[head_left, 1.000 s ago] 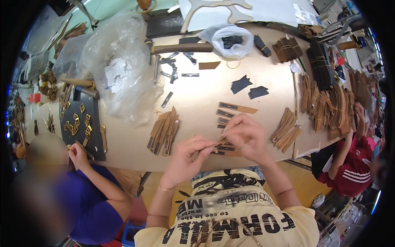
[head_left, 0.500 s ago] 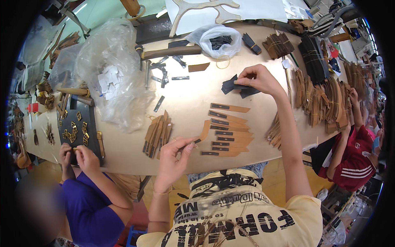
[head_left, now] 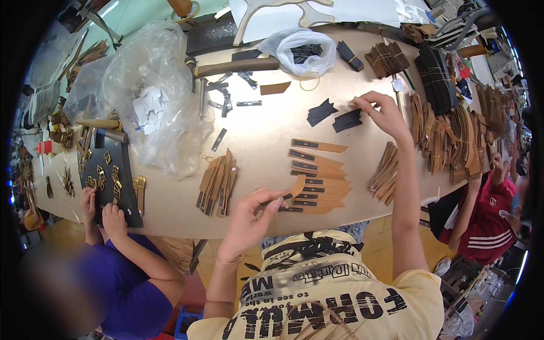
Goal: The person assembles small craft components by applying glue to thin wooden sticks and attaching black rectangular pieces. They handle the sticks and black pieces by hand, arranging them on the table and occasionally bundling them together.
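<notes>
My left hand (head_left: 252,218) pinches a tan leather strip (head_left: 298,185) with a dark piece near its end, above the near left of a fanned row of similar strips (head_left: 326,182). Each strip in that row carries a small dark rectangle at its left end. My right hand (head_left: 385,116) hovers with thumb and fingers pinched; whatever lies between the tips is too small to make out. Just left of those fingertips lie two fanned stacks of short black pieces, a nearer stack (head_left: 347,120) and a farther stack (head_left: 321,111).
A brown strip bundle (head_left: 216,184) lies left, and more brown strips (head_left: 385,173) lie right. Beyond are a hammer (head_left: 238,67), loose dark pieces (head_left: 225,102) and a plastic bag (head_left: 306,54). At left, a co-worker's hands (head_left: 113,221) work beside gold buckles (head_left: 102,175).
My right hand has drawn away to the right from the black pieces, leaving them on the table. My left hand has shifted right with the tan strip, now over the row.
</notes>
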Available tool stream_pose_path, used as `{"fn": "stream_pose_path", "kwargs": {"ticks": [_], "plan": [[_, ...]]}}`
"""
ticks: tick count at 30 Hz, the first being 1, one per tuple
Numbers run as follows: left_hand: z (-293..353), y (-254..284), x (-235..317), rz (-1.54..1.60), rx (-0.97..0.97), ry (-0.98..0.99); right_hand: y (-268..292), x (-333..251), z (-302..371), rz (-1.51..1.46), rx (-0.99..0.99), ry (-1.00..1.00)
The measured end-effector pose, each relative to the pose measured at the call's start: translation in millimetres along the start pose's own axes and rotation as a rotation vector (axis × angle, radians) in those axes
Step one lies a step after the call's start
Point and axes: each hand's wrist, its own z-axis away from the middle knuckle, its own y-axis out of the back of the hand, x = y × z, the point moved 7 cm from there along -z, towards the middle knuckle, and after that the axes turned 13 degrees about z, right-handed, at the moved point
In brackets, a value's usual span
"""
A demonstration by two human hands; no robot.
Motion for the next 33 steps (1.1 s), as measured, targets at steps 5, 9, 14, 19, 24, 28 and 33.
{"fn": "stream_pose_path", "kwargs": {"ticks": [5, 9, 14, 19, 24, 28, 33], "plan": [[-4.7, -3.1, 0.1, 0.062, -0.014, -0.011, 5.1, 12.6, 14.1, -0.071, 0.010, -0.103], [-5.0, -2.2, -0.7, 0.024, -0.020, -0.009, 0.2, -4.4, 14.6, 0.155, 0.067, 0.147], [-3.2, 1.1, -1.7, -0.004, 0.008, 0.012, -8.5, 3.2, 11.7, 0.155, 0.014, 0.074], [-3.9, 0.2, 0.2, -0.012, 0.005, 0.004, -1.7, -9.0, 23.1, 0.167, 0.082, 0.129], [-1.6, 0.1, 6.6, -0.020, 0.021, 0.004, 7.6, -40.0, 21.5, 0.002, 0.059, 0.203], [-0.3, -4.5, 12.2, -0.044, -0.008, -0.004, -10.7, -70.5, -5.0, -0.030, -0.051, 0.313], [4.3, -6.0, 11.5, -0.051, -0.025, -0.032, -19.6, -53.9, -7.4, -0.013, -0.169, 0.140]]}}
